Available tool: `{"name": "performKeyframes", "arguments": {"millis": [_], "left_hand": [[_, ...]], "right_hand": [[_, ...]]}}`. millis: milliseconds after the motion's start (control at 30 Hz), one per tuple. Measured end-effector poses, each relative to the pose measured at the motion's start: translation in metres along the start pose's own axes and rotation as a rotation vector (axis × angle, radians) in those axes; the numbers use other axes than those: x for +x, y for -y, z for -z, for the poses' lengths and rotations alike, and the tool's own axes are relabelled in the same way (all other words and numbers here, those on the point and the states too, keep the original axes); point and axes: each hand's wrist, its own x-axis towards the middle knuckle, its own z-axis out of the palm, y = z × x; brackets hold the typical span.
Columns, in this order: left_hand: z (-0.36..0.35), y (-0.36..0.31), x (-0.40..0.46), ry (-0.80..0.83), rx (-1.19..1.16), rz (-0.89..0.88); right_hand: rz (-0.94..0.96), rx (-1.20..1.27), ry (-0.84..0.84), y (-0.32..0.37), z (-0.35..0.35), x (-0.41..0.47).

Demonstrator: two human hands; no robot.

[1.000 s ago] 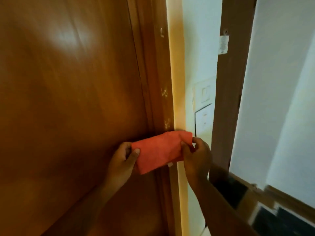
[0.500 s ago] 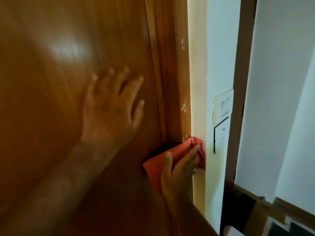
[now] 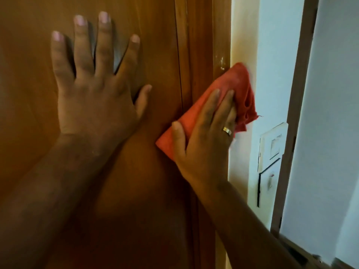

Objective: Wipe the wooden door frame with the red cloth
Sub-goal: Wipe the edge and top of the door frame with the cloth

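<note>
Against the frame (image 3: 202, 45), my right hand (image 3: 206, 136) lies flat on the cloth (image 3: 239, 88), fingers (image 3: 211, 105) straight and close together, thumb stretched out along the cloth's lower left edge. No grip here, just the palm pressing the red fabric onto the wood. A ring (image 3: 227, 130) sits on one finger. The cloth covers the frame's width and bunches past its right edge, folds spilling over onto the pale wall (image 3: 272, 55). Just above the cloth, pale specks (image 3: 222, 64) show on the frame. Left of the frame, my left hand (image 3: 97, 94) is pressed flat on the door (image 3: 38, 133), all five fingers spread wide, holding nothing, thumb tip close to the seam where door meets frame. Right of the frame and below the cloth, a switch plate (image 3: 273, 146) sits on the wall, a second plate (image 3: 269, 183) under it. Further right again runs a brown upright strip (image 3: 299, 94).
</note>
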Motion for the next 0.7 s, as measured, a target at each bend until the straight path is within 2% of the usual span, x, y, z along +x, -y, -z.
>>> {"name": "performKeyframes", "arguments": {"millis": [200, 267, 367, 567, 700], "left_hand": [[0.002, -0.001, 0.001, 0.001, 0.004, -0.004], [0.002, -0.001, 0.000, -0.001, 0.014, -0.006], [0.001, -0.002, 0.002, -0.008, 0.019, -0.021], [0.001, -0.001, 0.000, -0.009, 0.048, -0.025], [0.011, -0.003, 0.001, 0.046, 0.037, -0.016]], "right_hand": [[-0.039, -0.089, 0.269, -0.055, 0.007, -0.125], [-0.064, -0.085, 0.342, -0.058, 0.008, -0.136], [-0.040, -0.042, 0.263, -0.042, 0.009, -0.092], [0.168, -0.066, 0.024, 0.018, 0.024, 0.087], [0.233, -0.070, 0.011, 0.025, 0.031, 0.122]]}}
